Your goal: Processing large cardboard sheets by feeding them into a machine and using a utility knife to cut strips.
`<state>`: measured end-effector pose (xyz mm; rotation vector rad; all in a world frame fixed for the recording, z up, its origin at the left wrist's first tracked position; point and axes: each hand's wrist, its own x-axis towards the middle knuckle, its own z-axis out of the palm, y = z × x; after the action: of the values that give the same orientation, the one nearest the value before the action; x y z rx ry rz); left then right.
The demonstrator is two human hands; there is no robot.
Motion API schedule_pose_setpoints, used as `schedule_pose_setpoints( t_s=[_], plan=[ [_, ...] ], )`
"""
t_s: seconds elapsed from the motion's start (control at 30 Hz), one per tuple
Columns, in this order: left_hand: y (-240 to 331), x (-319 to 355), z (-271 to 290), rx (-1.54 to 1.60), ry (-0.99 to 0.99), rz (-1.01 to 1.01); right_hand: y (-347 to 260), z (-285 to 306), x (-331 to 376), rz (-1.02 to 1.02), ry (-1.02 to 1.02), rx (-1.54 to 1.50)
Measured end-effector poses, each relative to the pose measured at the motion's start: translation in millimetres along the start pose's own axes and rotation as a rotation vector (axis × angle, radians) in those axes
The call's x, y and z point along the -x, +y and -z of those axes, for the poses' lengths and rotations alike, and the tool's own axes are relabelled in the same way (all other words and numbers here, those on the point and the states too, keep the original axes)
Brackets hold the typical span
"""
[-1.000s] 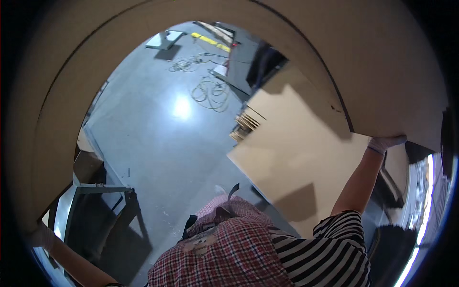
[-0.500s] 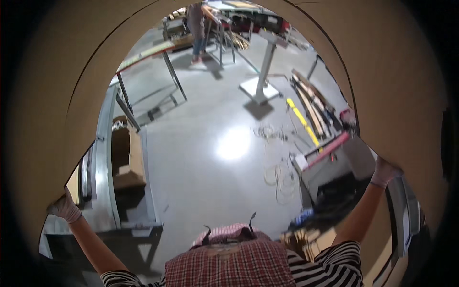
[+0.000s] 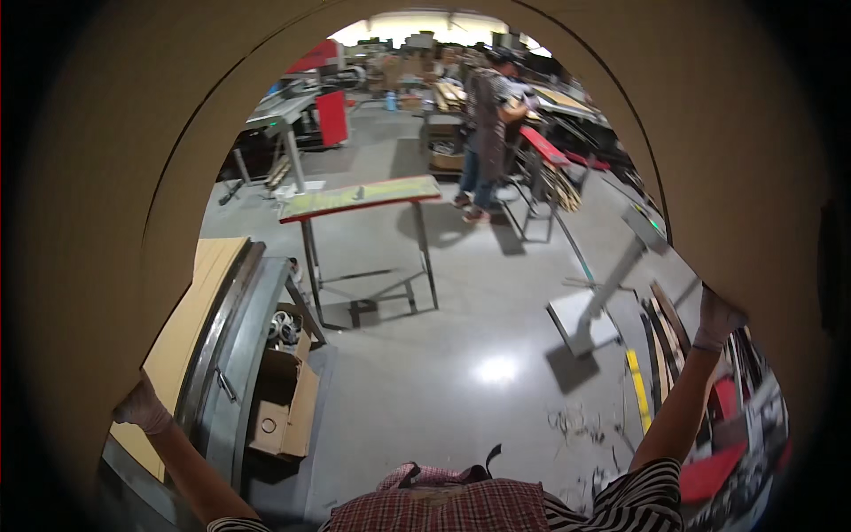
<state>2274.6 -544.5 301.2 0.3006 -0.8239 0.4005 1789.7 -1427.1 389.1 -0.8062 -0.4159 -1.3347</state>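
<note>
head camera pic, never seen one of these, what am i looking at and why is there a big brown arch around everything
This is a wide fisheye camera worn on a person's head, looking down and forward, so straight edges bend near the rim. No machine here: just the person's two gloved hands. The brown arch is a large cardboard sheet held up overhead; the left hand has its grip on one edge, the right hand on the other. At the bottom you see the person's plaid apron and striped sleeves. Below is a grey workshop floor with a narrow metal-legged table, an open cardboard box beside a metal frame, and a white stand. Another person works in the background.
</note>
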Motion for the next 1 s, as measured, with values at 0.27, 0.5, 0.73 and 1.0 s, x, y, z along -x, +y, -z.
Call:
schedule_pose_setpoints(
  t_s=[0.27, 0.5, 0.73, 1.0],
  plan=[
    [-111.6, -85.1, 134.4, -0.139, 0.257, -0.219, 376.6, 31.9, -192.2, -0.198, -0.61, -0.143],
    [-242.1, -179.5, 203.0, -0.186, 0.107, -0.222, 673.8, 21.6, -326.8, -0.164, -0.178, -0.142],
    [-300.3, -206.1, 269.0, -0.34, 0.03, -0.224, 981.5, 11.9, -377.1, -0.397, -0.343, -0.347],
    [-286.1, -260.1, 309.0, -0.544, 0.252, -0.524, 1209.8, -107.3, -367.9, -0.4, -0.462, -0.341]
  ],
)
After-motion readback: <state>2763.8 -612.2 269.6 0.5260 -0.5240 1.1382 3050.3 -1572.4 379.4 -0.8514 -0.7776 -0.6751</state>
